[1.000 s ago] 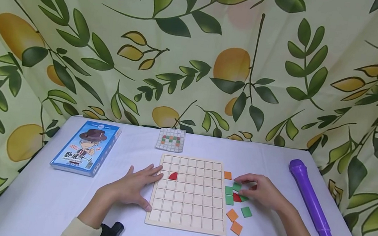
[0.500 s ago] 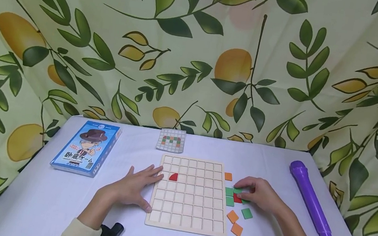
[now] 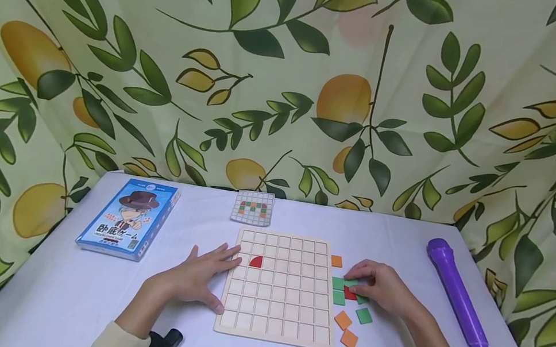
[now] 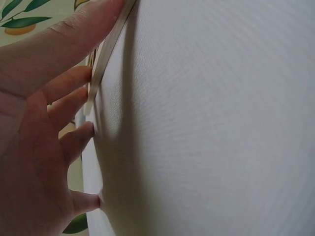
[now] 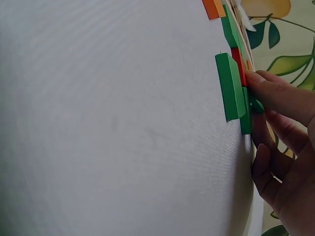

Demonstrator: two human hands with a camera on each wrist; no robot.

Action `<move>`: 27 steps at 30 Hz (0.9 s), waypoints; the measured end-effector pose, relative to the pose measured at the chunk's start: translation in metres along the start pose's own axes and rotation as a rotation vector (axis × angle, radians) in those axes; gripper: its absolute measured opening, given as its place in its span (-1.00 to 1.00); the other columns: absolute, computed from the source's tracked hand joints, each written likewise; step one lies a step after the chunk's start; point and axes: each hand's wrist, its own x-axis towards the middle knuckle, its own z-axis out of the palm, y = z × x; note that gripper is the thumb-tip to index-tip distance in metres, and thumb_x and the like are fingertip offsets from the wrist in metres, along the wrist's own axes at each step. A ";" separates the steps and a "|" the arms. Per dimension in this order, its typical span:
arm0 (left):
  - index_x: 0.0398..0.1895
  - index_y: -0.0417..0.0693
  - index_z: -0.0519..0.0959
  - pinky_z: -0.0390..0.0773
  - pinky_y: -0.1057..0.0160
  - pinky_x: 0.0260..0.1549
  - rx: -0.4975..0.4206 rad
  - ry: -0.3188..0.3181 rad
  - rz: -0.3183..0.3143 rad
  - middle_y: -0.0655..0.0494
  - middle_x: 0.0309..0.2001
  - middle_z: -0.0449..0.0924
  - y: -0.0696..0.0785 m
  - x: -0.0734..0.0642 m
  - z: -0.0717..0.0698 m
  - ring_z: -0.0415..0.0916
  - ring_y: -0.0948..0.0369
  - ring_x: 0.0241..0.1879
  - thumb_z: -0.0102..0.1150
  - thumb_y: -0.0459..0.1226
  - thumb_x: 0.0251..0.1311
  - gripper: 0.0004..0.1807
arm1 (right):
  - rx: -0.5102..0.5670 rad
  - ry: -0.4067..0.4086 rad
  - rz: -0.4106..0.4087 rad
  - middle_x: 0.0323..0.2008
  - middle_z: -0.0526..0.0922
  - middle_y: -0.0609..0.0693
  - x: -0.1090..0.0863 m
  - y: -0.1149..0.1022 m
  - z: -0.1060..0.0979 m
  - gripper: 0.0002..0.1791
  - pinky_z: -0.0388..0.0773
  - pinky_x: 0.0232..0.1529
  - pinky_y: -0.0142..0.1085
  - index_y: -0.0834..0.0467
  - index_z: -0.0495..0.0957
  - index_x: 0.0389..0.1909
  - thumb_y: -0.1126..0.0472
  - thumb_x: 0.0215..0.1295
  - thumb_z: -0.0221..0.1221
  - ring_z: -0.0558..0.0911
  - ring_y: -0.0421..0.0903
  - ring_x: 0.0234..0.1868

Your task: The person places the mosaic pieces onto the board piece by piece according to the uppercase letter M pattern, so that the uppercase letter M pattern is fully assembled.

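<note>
A square wooden grid board [image 3: 278, 295] lies in front of me, with one red quarter-circle tile [image 3: 256, 262] in an upper-left cell. My left hand [image 3: 192, 276] rests along the board's left edge, fingers spread, thumb and fingertips touching it. To the right of the board, my right hand [image 3: 384, 288] bends its thumb and index finger down onto loose tiles. Its thumb meets a red tile [image 3: 349, 293] and its index fingertip touches a green tile [image 3: 351, 283]; whether it pinches either is unclear. Other green tiles [image 3: 363, 315] lie around it.
Orange tiles [image 3: 342, 320] lie nearer me, and another orange tile [image 3: 336, 261] is farther back. A pattern card [image 3: 252, 208] sits behind the board. A blue game box [image 3: 128, 219] is at the left, a purple microphone-shaped object [image 3: 459, 297] at the right.
My right hand's index finger has drawn back toward its thumb, shifting a green tile nearer the red one. The left hand has stayed on the board's edge.
</note>
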 end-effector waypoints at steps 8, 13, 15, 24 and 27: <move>0.53 0.10 0.34 -0.36 -0.52 0.50 0.012 0.000 -0.004 0.24 0.66 0.05 0.000 0.000 0.001 -0.16 0.01 0.69 0.67 0.03 -0.28 0.16 | 0.021 -0.011 0.001 -0.12 0.75 -0.02 0.001 0.001 -0.002 -0.77 0.57 -0.22 -0.51 0.03 0.81 -0.20 0.35 0.12 0.43 0.58 -0.09 -0.06; 0.52 0.14 0.35 -0.35 -0.53 0.50 0.016 0.005 -0.017 0.26 0.66 0.05 0.001 0.000 0.001 -0.16 0.03 0.69 0.68 0.04 -0.30 0.16 | 0.025 0.000 -0.013 -0.14 0.76 0.00 0.002 0.000 -0.006 -0.78 0.60 -0.27 -0.50 0.07 0.81 -0.20 0.30 0.09 0.47 0.59 -0.15 -0.16; 0.52 0.14 0.35 -0.35 -0.53 0.50 0.016 0.005 -0.018 0.27 0.65 0.05 0.001 0.000 0.001 -0.16 0.03 0.69 0.68 0.04 -0.30 0.16 | 0.026 0.015 -0.014 -0.14 0.76 0.01 0.003 -0.002 -0.007 -0.76 0.60 -0.27 -0.50 0.08 0.81 -0.19 0.26 0.08 0.49 0.59 -0.15 -0.18; 0.52 0.15 0.35 -0.35 -0.52 0.51 0.014 0.005 -0.029 0.26 0.65 0.05 0.001 0.001 0.001 -0.16 0.03 0.69 0.68 0.04 -0.31 0.17 | 0.039 0.049 -0.084 -0.04 0.75 0.05 0.015 -0.016 -0.008 -0.73 0.65 -0.12 -0.58 0.09 0.80 -0.10 0.25 0.14 0.46 0.69 -0.04 -0.02; 0.52 0.15 0.35 -0.34 -0.51 0.51 0.012 0.005 -0.031 0.26 0.65 0.05 0.002 0.001 0.001 -0.15 0.03 0.69 0.68 0.05 -0.31 0.16 | 0.061 0.038 -0.101 -0.03 0.75 0.05 0.022 -0.024 0.000 -0.75 0.66 -0.12 -0.59 0.10 0.80 -0.11 0.27 0.16 0.45 0.71 -0.05 -0.02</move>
